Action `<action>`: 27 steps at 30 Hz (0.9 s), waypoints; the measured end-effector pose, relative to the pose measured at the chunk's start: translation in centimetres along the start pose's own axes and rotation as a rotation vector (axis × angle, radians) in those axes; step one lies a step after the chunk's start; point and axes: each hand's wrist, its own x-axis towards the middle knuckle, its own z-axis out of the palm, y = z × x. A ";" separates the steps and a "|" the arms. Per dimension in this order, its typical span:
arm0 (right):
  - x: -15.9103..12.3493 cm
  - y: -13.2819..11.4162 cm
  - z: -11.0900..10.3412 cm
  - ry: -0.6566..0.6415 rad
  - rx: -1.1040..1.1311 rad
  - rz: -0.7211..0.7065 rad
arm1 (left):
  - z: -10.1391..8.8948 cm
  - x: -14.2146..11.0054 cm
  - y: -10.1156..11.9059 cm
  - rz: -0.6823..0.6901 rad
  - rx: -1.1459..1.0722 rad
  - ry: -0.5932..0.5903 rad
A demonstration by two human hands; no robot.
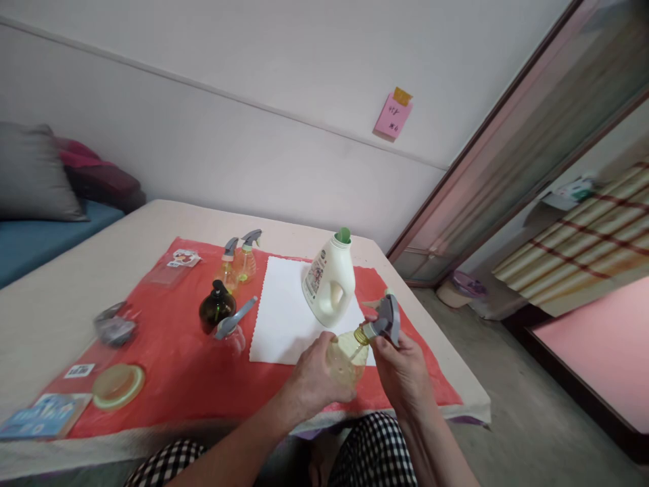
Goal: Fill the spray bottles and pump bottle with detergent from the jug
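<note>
My left hand [317,375] is wrapped round the clear yellowish body of a spray bottle [349,355], tilted over the front of the white sheet. With its fingers closed about the grey trigger spray head [388,321], my right hand [403,368] holds the top end. The head sits at the bottle's neck; whether it is screwed tight I cannot tell. Just behind stands a large cream detergent jug [332,281] with a green spout at its mouth. Under the jug lies the white sheet [284,304].
Left on the red cloth [177,379] stand a dark round bottle [217,308], two spray bottles [246,264], and a clear one with a grey head [236,331]. A yellowish lid [118,385] and a blue packet [43,416] lie front left. A bin [461,289] stands right.
</note>
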 end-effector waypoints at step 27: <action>-2.1 2.5 4.7 0.216 0.144 -0.046 | 1.2 0.4 -0.8 0.041 0.188 0.240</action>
